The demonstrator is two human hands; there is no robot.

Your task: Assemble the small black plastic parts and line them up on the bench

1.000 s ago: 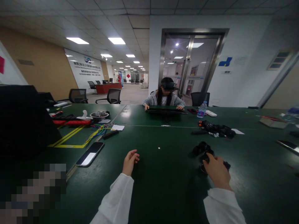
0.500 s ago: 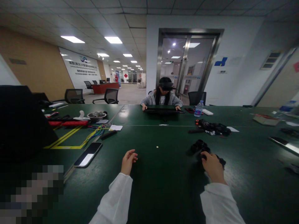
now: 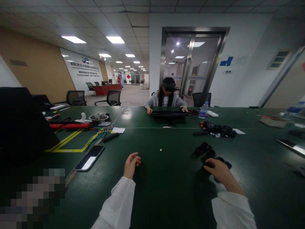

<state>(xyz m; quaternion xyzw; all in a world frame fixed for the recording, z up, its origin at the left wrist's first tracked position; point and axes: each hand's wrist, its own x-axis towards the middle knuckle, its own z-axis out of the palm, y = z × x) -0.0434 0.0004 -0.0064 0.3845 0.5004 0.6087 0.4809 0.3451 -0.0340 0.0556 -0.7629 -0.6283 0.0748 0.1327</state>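
Observation:
My right hand [image 3: 218, 170] reaches over a cluster of small black rounded pieces [image 3: 204, 149] on the right of the green table. Its thumb and forefinger close around one dark piece, mostly covered by the fingers; its exact kind I cannot make out. More of these pieces show just beyond the hand and past its knuckles. Above the table left of centre, my left hand [image 3: 130, 164] holds nothing, its fingers loosely bent and apart. A tiny pale scrap [image 3: 160, 149] lies between the two hands, farther out on the tabletop.
A phone [image 3: 90, 158] lies left of my left hand, near coloured cables [image 3: 96, 137] and a metal bowl [image 3: 98, 118]. Across the table, a person [image 3: 168, 95] grips a flat black panel [image 3: 169, 114]. A water bottle [image 3: 203, 110] and tangled black gear [image 3: 218, 129] are at right.
My right hand has shifted about the black pieces, its wrist swinging right and fingers now pointing more leftward. My left hand stays in place. The view has turned slightly right.

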